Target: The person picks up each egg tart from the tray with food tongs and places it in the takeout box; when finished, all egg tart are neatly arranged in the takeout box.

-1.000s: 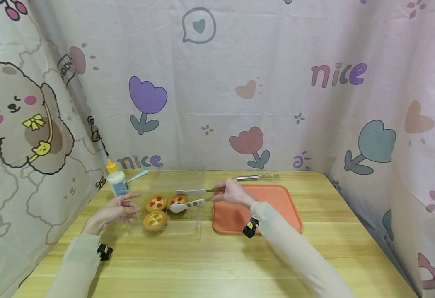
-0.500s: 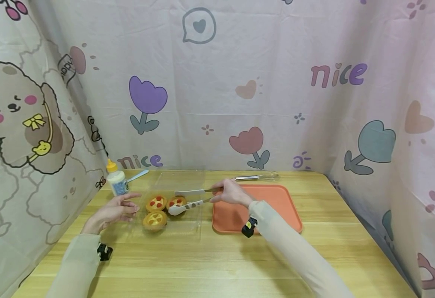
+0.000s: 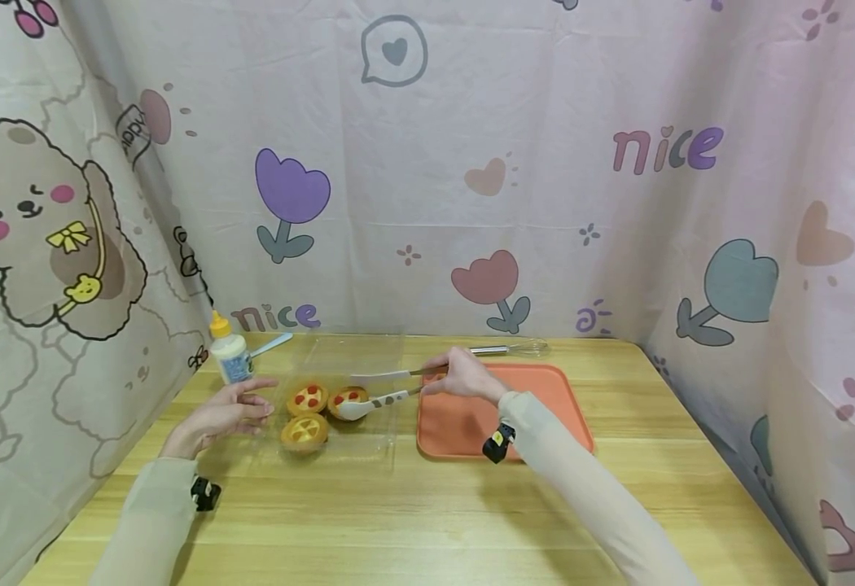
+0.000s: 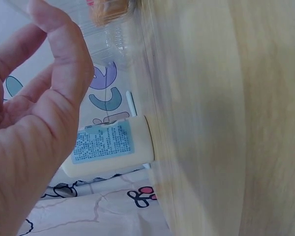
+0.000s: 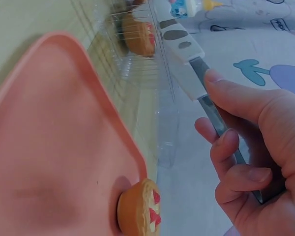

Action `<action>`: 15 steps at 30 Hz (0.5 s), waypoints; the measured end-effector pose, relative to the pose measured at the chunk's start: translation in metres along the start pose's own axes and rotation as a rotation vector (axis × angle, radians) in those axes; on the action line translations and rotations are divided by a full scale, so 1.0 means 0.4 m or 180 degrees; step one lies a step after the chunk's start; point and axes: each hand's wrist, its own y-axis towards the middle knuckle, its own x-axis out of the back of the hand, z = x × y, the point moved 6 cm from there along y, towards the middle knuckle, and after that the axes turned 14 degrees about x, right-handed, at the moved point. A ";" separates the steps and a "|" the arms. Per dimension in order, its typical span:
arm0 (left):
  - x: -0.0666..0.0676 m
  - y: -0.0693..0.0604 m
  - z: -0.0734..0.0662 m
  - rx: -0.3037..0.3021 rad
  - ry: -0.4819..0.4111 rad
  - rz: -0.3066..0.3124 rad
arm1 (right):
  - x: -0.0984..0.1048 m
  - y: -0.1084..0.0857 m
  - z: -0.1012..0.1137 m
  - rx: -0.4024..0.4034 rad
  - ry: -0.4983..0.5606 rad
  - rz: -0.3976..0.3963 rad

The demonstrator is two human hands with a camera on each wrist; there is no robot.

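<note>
My right hand (image 3: 464,376) grips a pair of tongs (image 3: 389,398) with white patterned tips. The two arms of the tongs stand apart, one behind and one over the front of a tart (image 3: 348,399) with red toppings. That tart sits in a clear plastic container (image 3: 369,443), beside a second red-topped tart (image 3: 307,400) and a yellow-topped tart (image 3: 304,433). My left hand (image 3: 225,415) is at the container's left side with loosely bent fingers and nothing held; whether it touches the plastic I cannot tell. The right wrist view shows another tart (image 5: 137,209) on the orange tray (image 5: 59,147).
Right of the container lies the tray, with a whisk (image 3: 508,349) behind it. A white bottle with a yellow nozzle (image 3: 231,354) stands behind my left hand, near a light-blue handled tool (image 3: 272,346). The container's clear lid (image 3: 354,354) rises at the back.
The tongs shifted slightly left and then back to the right with my right hand. The right-hand tart has moved a little left toward the others. My left hand stays put.
</note>
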 end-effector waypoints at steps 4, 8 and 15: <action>0.000 0.001 -0.001 -0.0001 -0.0009 0.0004 | -0.004 0.002 -0.003 -0.0015 -0.0024 -0.0049; -0.004 0.002 -0.003 0.0007 -0.0005 -0.0004 | -0.010 0.001 -0.004 -0.0007 -0.0034 -0.0086; -0.003 0.000 -0.001 0.0011 -0.0008 -0.0026 | -0.013 0.002 -0.008 0.0020 -0.0007 -0.0056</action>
